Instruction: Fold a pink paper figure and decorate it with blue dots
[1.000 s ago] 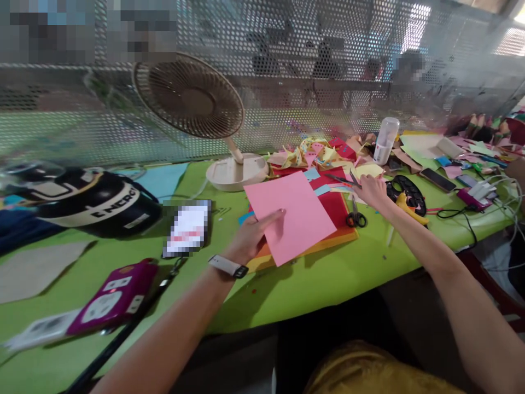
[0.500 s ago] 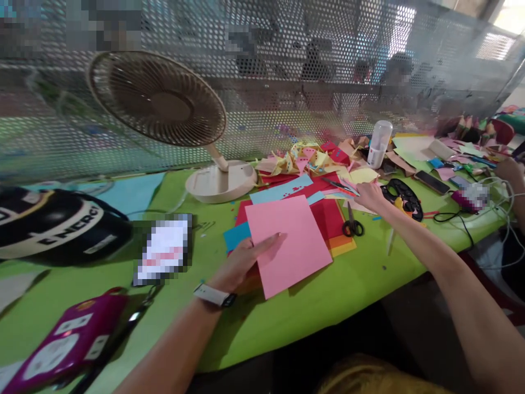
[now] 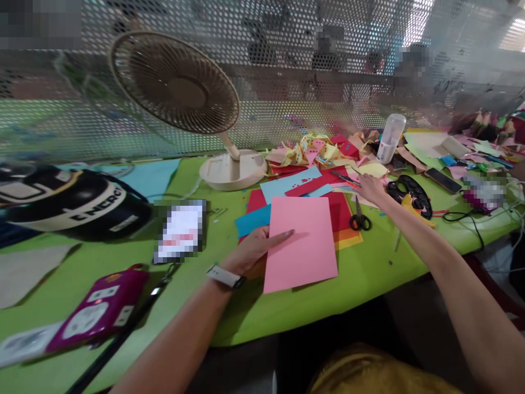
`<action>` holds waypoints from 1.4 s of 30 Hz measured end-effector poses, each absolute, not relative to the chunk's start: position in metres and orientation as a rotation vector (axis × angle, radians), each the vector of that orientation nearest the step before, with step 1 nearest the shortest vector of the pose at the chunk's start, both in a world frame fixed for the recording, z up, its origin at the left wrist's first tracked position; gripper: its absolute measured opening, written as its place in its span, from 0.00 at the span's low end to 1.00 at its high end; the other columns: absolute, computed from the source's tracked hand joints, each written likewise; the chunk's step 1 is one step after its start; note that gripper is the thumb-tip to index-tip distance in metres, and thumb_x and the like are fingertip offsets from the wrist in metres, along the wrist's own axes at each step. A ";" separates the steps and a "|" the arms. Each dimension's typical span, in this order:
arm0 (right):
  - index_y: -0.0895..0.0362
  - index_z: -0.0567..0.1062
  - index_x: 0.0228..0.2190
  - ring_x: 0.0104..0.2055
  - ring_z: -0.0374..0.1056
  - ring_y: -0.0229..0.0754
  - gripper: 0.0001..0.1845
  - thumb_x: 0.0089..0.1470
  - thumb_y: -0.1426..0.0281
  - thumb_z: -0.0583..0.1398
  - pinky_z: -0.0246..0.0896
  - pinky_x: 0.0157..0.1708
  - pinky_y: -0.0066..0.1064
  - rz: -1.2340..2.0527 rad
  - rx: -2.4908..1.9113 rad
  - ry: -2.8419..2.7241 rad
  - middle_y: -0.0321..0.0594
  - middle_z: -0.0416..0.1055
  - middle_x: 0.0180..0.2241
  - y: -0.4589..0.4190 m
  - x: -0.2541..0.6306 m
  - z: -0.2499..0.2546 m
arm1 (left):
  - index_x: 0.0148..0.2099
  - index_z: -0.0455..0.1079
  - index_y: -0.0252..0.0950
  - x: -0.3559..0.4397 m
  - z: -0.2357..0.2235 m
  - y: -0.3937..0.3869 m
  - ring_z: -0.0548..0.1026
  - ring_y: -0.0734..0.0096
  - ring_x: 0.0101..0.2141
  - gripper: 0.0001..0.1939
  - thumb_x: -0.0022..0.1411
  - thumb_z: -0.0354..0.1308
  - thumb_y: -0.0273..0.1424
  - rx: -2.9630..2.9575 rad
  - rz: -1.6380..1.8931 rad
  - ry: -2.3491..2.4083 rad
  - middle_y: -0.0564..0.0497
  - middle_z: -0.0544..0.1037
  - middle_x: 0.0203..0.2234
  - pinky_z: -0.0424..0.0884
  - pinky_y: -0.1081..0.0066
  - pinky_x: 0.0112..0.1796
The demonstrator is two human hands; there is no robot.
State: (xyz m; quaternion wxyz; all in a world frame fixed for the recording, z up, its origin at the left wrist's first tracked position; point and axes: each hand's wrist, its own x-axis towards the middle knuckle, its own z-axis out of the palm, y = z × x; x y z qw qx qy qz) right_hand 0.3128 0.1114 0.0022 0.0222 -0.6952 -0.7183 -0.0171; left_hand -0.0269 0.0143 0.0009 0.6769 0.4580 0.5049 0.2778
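Pink paper (image 3: 301, 246) is pinched in the left hand (image 3: 255, 250) over the green surface (image 3: 361, 273), near black scissors (image 3: 360, 218). Well apart, the right hand (image 3: 370, 189) is at a thin dark tool (image 3: 344, 178); whether gripping, I cannot tell.

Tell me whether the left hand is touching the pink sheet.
Touching: the head view shows the left hand gripping the pink sheet, thumb across its face.

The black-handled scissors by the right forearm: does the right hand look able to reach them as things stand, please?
Probably yes: the right hand is close by and nothing seems to cover the scissors, though whether that hand already holds something is unclear.
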 end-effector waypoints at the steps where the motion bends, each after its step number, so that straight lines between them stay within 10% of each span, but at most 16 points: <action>1: 0.63 0.73 0.51 0.56 0.67 0.54 0.19 0.63 0.65 0.56 0.61 0.53 0.39 -0.013 -2.162 -2.233 0.57 0.70 0.53 0.114 0.311 0.001 | 0.36 0.79 0.37 -0.028 0.000 0.015 0.80 0.62 0.28 0.21 0.43 0.75 0.45 1.042 0.617 1.127 0.46 0.84 0.31 0.74 0.69 0.26; 9: 0.66 0.77 0.41 0.51 0.72 0.59 0.16 0.49 0.70 0.65 0.64 0.47 0.36 0.272 -2.171 -2.076 0.61 0.76 0.46 0.125 0.311 0.014 | 0.38 0.80 0.37 -0.033 -0.006 0.023 0.81 0.61 0.30 0.22 0.43 0.76 0.42 1.160 0.530 1.095 0.45 0.84 0.34 0.76 0.68 0.30; 18: 0.58 0.68 0.31 0.21 0.70 0.38 0.07 0.59 0.68 0.56 0.66 0.26 0.27 0.725 -1.822 -1.500 0.35 0.70 0.20 0.083 0.304 0.017 | 0.37 0.81 0.37 -0.027 -0.005 0.029 0.82 0.53 0.34 0.21 0.39 0.77 0.39 1.281 0.464 1.092 0.41 0.84 0.37 0.78 0.62 0.33; 26: 0.55 0.66 0.25 0.21 0.71 0.35 0.10 0.58 0.68 0.58 0.72 0.26 0.27 1.226 -1.479 -1.238 0.33 0.70 0.19 0.031 0.268 -0.002 | 0.38 0.81 0.35 -0.017 0.002 0.030 0.82 0.53 0.35 0.20 0.39 0.76 0.32 1.386 0.461 1.114 0.39 0.84 0.38 0.76 0.65 0.33; 42: 0.55 0.65 0.27 0.25 0.74 0.35 0.07 0.53 0.74 0.60 0.70 0.31 0.26 1.132 -1.270 -1.152 0.31 0.73 0.20 0.027 0.277 -0.020 | 0.36 0.80 0.36 -0.021 -0.007 0.043 0.81 0.55 0.34 0.20 0.41 0.76 0.40 1.490 0.365 1.135 0.42 0.84 0.35 0.77 0.65 0.34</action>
